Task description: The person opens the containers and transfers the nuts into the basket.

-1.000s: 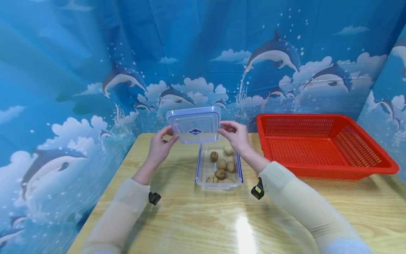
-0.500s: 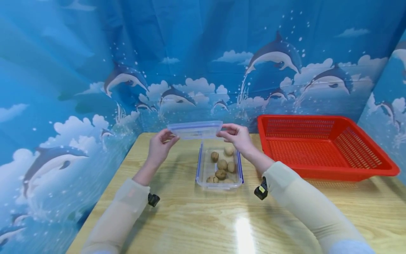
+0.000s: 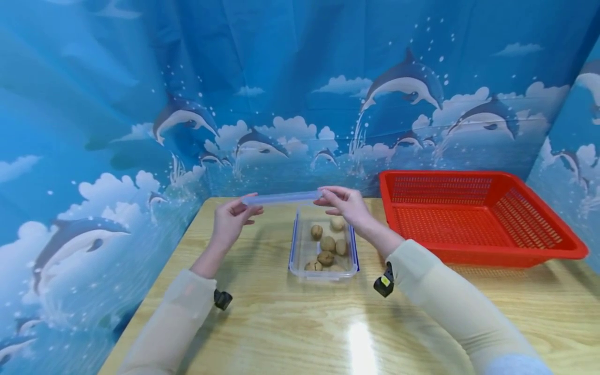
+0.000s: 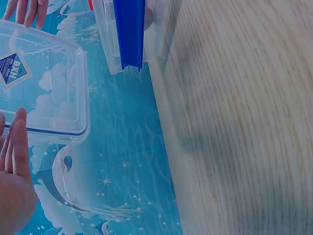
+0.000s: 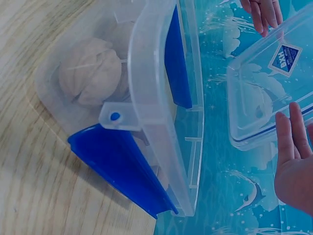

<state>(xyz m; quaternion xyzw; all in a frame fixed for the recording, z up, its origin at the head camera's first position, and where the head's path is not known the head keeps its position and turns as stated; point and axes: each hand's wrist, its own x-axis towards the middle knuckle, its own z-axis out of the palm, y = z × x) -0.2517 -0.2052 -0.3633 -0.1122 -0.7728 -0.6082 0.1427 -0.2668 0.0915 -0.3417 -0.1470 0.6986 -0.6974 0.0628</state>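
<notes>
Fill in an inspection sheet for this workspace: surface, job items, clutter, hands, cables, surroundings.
Surface: wood-grain table, with a bright glare patch in front of the container.
Job items: clear lid held up, apart from the uncovered container; walnuts inside; blue clips unfastened.
Clutter: red basket on the table, right of the container.
Hands: left hand pinches the lid's left end, right hand its right end.
Cables: nothing seen.
Surroundings: blue dolphin-print backdrop behind and at both sides.
</notes>
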